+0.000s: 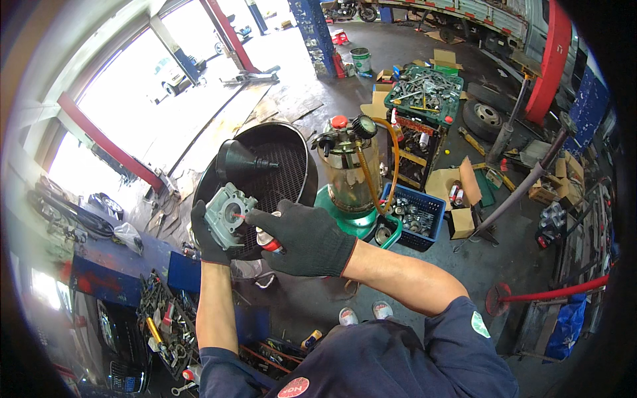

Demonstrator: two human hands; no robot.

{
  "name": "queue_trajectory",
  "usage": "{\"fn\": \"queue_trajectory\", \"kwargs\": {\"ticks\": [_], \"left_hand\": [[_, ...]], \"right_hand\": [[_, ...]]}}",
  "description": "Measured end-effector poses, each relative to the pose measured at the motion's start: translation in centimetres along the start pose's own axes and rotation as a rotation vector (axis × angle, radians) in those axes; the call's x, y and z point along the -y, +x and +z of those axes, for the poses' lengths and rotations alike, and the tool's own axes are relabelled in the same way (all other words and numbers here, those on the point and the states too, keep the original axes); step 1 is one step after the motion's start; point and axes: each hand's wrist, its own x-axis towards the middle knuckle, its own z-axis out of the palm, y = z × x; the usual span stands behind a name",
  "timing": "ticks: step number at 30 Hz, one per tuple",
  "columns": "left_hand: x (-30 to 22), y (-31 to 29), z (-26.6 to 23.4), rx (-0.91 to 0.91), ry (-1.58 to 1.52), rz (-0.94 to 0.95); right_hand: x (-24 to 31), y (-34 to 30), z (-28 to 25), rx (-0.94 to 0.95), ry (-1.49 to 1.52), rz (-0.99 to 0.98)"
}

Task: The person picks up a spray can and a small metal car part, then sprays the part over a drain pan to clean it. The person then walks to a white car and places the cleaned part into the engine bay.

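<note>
My left hand, in a black glove, is wrapped round the side of a silver-grey cast metal housing with a round bore in its face. Also gloved in black, my right hand grips a red and white spray can. A thin red straw runs from the can's top toward the bore of the housing. Both things are held over the near side of a large black round drain pan with a mesh inside. A black funnel lies on its side in that pan, just beyond the housing.
Right of the pan stands a clear tank with a gauge and an orange hose. Beyond are a blue crate of metal parts, an open cardboard box and a tool-laden cart. A blue beam and tools lie at left.
</note>
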Motion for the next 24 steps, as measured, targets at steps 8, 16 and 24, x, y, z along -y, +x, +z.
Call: {"fn": "queue_trajectory", "kwargs": {"ticks": [8,16,24], "left_hand": [[-0.5,-0.2,-0.7,-0.019,-0.004,-0.010],[-1.1,-0.3,0.5,-0.237,0.056,0.069],[-0.9,0.4,-1.3,-0.284,0.106,-0.003]], "right_hand": [[0.3,0.1,-0.5,0.037,-0.064,0.066],[0.2,0.4,0.1,0.039,-0.017,0.056],[0.9,1.8,0.3,0.063,-0.030,0.070]]}}
